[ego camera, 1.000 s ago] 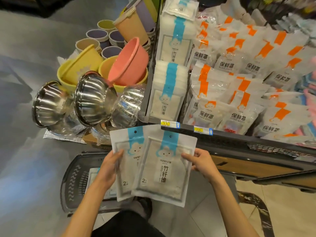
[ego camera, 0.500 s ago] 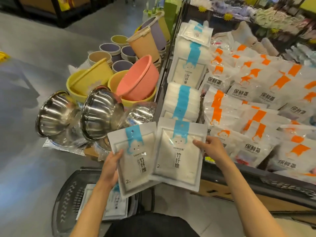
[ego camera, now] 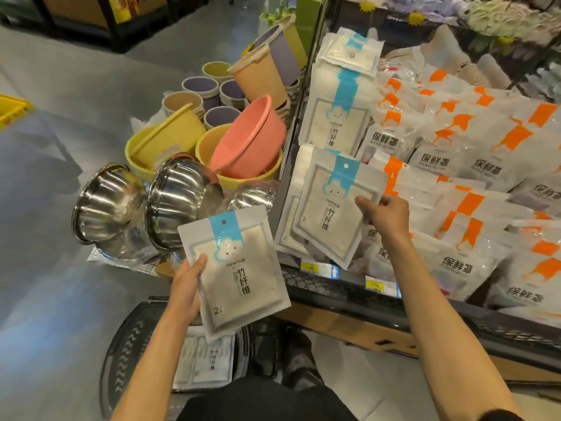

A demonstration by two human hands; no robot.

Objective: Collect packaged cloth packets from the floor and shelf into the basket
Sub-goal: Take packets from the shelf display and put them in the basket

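My left hand (ego camera: 186, 287) grips a white cloth packet with a blue tab (ego camera: 236, 271) by its left edge, above the dark basket (ego camera: 121, 354) on the floor. Another packet (ego camera: 203, 360) lies flat inside that basket. My right hand (ego camera: 384, 212) pinches the right edge of a second packet (ego camera: 331, 208), held over the front stack of the same packets (ego camera: 291, 220) on the shelf. A further stack of them (ego camera: 331, 117) stands behind it.
Orange-labelled bags (ego camera: 455, 165) fill the shelf to the right. Left of the shelf sit steel bowls (ego camera: 109, 208), a pink basin (ego camera: 252, 138), yellow tubs (ego camera: 164, 141) and plastic buckets (ego camera: 261, 77). The shelf's black front rail (ego camera: 334, 287) carries price tags. Grey floor spreads left.
The two packets have separated. My right hand has carried its packet up and right onto the shelf stack, while my left hand keeps the other one over the basket.
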